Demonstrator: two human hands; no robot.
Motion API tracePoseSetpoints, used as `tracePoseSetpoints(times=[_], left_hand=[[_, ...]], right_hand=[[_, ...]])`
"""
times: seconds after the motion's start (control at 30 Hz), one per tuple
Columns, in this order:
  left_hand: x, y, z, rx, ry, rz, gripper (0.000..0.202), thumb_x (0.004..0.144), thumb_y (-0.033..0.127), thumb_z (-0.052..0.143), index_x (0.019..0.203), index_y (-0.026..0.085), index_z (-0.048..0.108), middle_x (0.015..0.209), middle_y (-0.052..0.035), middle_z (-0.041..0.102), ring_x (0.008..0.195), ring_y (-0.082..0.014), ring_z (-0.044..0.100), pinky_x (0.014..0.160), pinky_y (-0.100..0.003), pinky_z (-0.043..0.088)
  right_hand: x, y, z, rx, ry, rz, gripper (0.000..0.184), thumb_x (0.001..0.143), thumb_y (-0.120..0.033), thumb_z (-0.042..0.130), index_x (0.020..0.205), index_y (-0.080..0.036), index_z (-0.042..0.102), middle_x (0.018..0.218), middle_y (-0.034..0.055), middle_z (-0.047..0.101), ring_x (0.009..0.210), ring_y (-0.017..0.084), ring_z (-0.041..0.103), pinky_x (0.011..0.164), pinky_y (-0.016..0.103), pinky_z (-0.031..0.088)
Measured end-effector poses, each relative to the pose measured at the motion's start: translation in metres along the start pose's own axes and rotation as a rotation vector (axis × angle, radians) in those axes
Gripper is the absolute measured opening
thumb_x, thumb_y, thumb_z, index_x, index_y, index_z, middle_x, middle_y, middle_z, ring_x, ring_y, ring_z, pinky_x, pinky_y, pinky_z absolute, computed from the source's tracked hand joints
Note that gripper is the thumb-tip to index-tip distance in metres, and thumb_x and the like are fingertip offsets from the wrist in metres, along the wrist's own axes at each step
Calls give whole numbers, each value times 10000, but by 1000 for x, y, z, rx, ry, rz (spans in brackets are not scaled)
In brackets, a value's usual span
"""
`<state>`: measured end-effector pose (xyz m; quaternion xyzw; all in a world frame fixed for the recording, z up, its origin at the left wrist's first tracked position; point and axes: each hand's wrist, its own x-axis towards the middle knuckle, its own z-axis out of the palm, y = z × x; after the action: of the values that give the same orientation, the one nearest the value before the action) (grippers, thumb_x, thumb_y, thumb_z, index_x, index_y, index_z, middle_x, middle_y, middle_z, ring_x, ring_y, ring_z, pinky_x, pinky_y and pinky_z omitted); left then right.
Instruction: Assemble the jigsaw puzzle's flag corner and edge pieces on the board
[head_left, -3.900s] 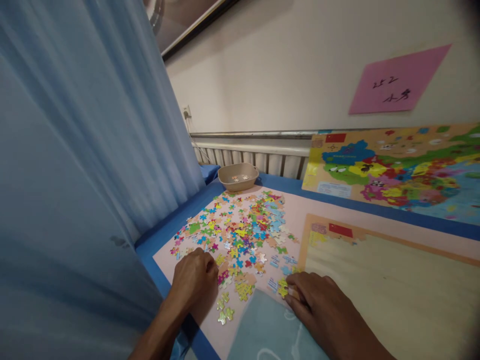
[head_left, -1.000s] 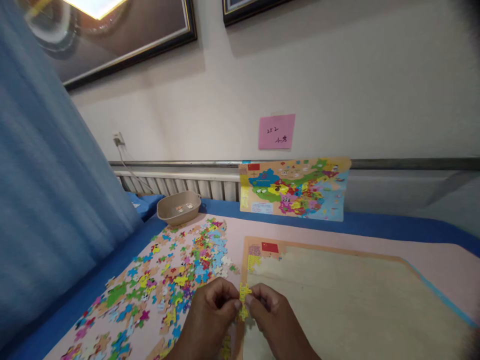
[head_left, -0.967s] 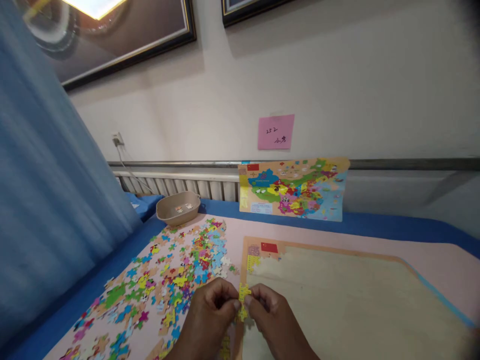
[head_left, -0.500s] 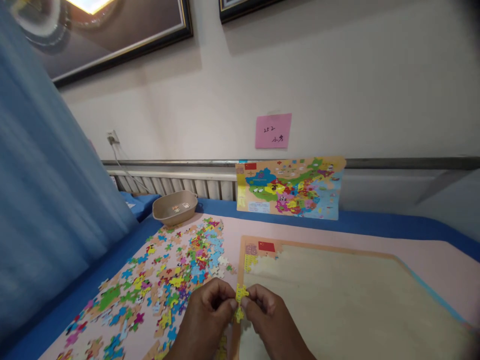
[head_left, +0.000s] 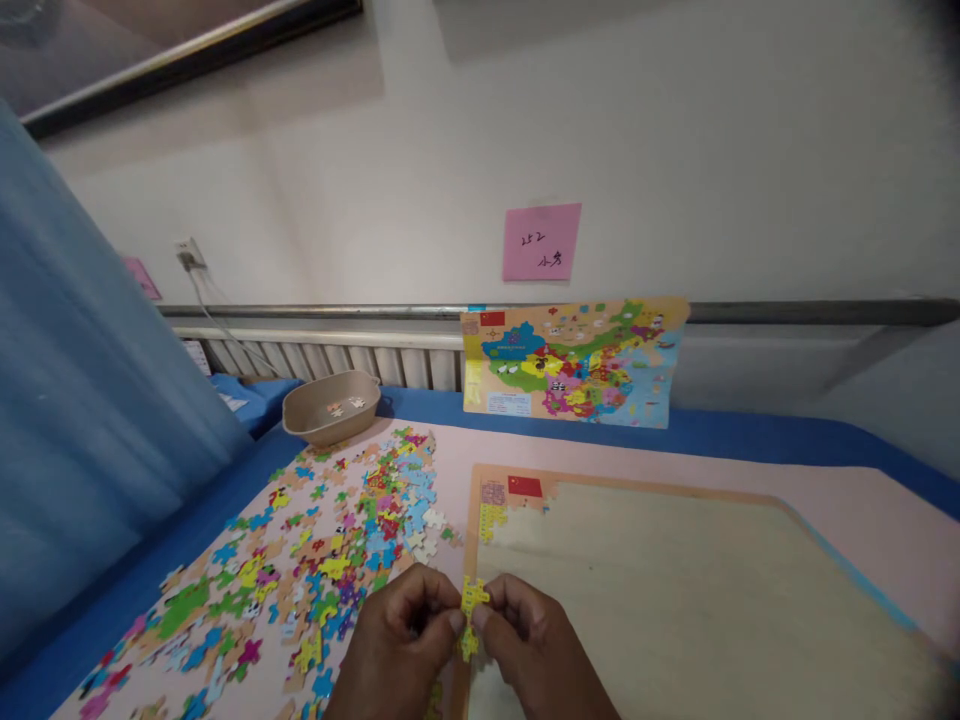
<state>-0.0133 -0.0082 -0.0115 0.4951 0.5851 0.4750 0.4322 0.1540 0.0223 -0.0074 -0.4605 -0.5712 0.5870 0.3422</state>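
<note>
Head view: my left hand (head_left: pixel 409 638) and right hand (head_left: pixel 534 638), apart seconds ago, are now close together, pinching a yellow puzzle strip (head_left: pixel 470 597) over the puzzle board's left border (head_left: pixel 472 535), below laid yellow pieces (head_left: pixel 490 520); this suggests joining, though my grip hides any seam.

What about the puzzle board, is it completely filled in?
No, the puzzle board is mostly bare, with pieces in its upper-left corner.
</note>
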Motion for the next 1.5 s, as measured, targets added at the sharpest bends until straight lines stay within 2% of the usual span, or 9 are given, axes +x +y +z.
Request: tracePoseSetpoints(times=[0.27,0.53,0.77,0.93,1.2,1.5], left_hand=[[-1,2,2,-23,-15,-36,88,779,259,688,749,182,657,654,37,550,620,-113,464,583,-230,333],[0,4,4,-25,2,-33,107,755,280,700,736,185,655,643,39,547,611,-111,462,577,-227,336],[0,6,3,-13,13,-25,83,759,252,697,737,186,652,653,36,569,619,-116,471,579,-228,339],[1,5,2,-41,12,-36,82,776,255,685,754,189,642,645,44,555,594,-109,448,571,-229,346],[2,1,4,-69,9,-27,94,784,269,692,768,185,653,657,46,557,586,-95,441,571,-217,358],[4,1,4,-119,50,-49,113,727,269,740,740,181,670,629,45,561,575,-96,457,557,-209,356]], right_hand=[[-1,1,-1,-3,-1,0,230,827,-414,622,713,-232,541,611,-70,398,588,122,345,596,261,334],[6,8,4,1,44,-10,250,775,-452,609,680,-235,530,600,-67,395,582,127,348,603,271,355],[0,1,2,3,47,22,260,794,-468,630,701,-238,552,577,-71,373,582,133,360,588,268,334],[1,1,-2,-15,1,18,256,812,-468,626,724,-235,568,601,-60,404,597,136,380,590,263,342],[0,1,0,-23,7,-14,223,828,-413,612,728,-217,571,641,-54,448,625,130,380,593,260,325],[-2,-6,1,29,15,6,232,806,-436,640,742,-215,607,632,-56,459,601,124,366,590,255,334]])
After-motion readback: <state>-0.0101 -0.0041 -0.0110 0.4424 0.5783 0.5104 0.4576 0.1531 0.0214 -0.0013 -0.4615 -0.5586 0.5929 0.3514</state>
